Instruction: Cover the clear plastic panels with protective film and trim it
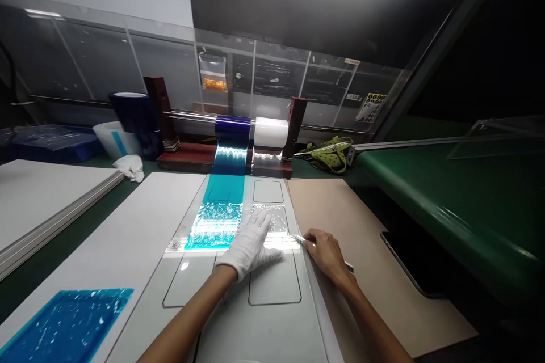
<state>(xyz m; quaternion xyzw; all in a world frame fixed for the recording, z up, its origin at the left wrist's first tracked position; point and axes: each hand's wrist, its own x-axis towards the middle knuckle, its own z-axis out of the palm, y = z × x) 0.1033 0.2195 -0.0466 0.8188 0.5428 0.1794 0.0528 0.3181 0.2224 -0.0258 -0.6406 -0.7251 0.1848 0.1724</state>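
Head view: I keep the gloved left hand (249,249) pressed flat, fingers spread, holding the blue film (215,227) down on the white template plate (272,323); the bare right hand (326,255), fingers closed on a craft knife (300,239), brings its tip near the film's edge, beside the tan board (374,249).

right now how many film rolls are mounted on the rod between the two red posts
2: a dark blue film roll and, just right of it, a white film roll, both on the metal rod between the dark red uprights. None seems hidden.
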